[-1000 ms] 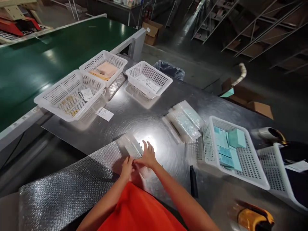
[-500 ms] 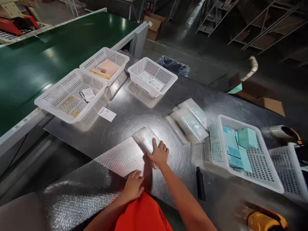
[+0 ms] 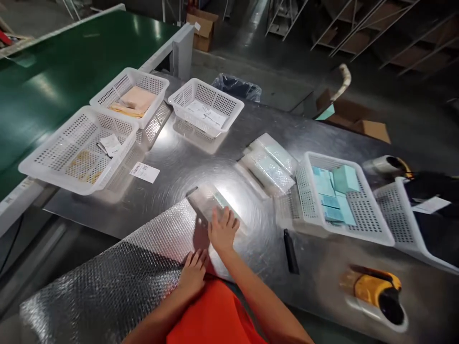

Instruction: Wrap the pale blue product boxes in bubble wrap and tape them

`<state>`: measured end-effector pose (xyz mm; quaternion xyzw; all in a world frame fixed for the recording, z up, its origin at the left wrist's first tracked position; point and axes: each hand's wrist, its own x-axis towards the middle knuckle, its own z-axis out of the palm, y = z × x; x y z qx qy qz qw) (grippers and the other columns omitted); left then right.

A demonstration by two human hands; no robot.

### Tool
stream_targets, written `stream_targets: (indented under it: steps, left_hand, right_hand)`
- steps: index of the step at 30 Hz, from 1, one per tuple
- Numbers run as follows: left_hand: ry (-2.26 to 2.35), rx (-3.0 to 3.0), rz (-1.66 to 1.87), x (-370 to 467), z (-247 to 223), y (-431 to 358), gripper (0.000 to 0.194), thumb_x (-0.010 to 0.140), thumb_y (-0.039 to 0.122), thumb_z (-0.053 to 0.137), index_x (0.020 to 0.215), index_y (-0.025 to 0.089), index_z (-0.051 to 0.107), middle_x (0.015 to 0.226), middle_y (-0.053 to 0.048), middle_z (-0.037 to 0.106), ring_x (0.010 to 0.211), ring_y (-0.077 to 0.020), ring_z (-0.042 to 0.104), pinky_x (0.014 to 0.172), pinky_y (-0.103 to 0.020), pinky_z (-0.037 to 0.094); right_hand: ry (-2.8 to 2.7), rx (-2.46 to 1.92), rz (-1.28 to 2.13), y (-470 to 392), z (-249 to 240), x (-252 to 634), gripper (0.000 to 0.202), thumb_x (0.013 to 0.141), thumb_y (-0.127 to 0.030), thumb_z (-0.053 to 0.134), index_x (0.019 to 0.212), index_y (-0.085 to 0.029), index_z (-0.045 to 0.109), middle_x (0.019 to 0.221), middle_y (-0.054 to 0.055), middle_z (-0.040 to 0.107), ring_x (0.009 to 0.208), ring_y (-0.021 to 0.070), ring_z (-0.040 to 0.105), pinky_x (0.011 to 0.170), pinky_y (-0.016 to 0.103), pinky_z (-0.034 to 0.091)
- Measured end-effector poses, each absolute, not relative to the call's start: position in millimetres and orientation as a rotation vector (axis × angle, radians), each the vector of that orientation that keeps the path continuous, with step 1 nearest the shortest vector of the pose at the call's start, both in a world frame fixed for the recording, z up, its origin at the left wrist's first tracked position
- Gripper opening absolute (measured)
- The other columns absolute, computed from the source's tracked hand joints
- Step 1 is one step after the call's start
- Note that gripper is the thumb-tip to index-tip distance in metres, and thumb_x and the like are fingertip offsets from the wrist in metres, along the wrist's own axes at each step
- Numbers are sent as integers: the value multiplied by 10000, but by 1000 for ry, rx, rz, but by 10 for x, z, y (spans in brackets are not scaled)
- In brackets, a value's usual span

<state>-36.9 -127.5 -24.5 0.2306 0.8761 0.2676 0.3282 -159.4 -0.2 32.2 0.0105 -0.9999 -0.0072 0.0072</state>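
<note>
Fingers: those of the right hand [image 3: 222, 231] lay spread and flat on the wrapped box [image 3: 211, 203], gripping nothing; the left hand [image 3: 193, 272] pressed open-palmed on the bubble wrap [image 3: 143, 258].
Box: near the front edge of the steel table [image 3: 201, 162], at the sheet's far end, partly rolled in it.
Wrap: trailed off the table's front edge to the left.
Doing it well: probably holding the sheet taut under the left palm while the right rolled the box squarely.
Nearby: black cutter [image 3: 290, 244] right of the hands.

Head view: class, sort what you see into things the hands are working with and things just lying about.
In hand:
right hand
left hand
bubble wrap sheet
half-wrapped packet

Lying about:
black marker
yellow tape dispenser
basket of teal boxes
loose label
</note>
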Motion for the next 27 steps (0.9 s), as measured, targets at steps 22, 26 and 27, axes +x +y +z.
stream_targets:
  steps: [22, 26, 27]
  left_hand:
    - [2401, 842, 573, -350, -517, -1191, 418, 980, 237, 334, 1355, 199, 514, 1433, -42, 520, 1382, -163, 388, 1156, -324, 338]
    - [2392, 907, 614, -494, -364, -966, 431, 987, 292, 312, 1350, 179, 515, 1454, -50, 499, 1368, -154, 409, 1139, -283, 356]
    - [2417, 886, 620, -528, -306, -957, 457, 985, 306, 303, 1382, 157, 475, 1494, -75, 445, 1396, -189, 370, 1161, -342, 334]
  right_hand:
    - [-3427, 297, 225, -130, 109, -1597, 973, 692, -535, 660, 1519, -324, 193, 1611, 144, 100, 1310, 452, 333, 972, 564, 323]
    - [-3400, 252, 1, 482, 98, -2049, 934, 717, -555, 636, 1516, -335, 205, 1617, 114, 93, 1305, 438, 331, 971, 529, 330]
    - [-3397, 222, -47, 621, 104, -2170, 940, 715, -553, 641, 1517, -332, 203, 1618, 115, 89, 1299, 434, 337, 964, 522, 337]
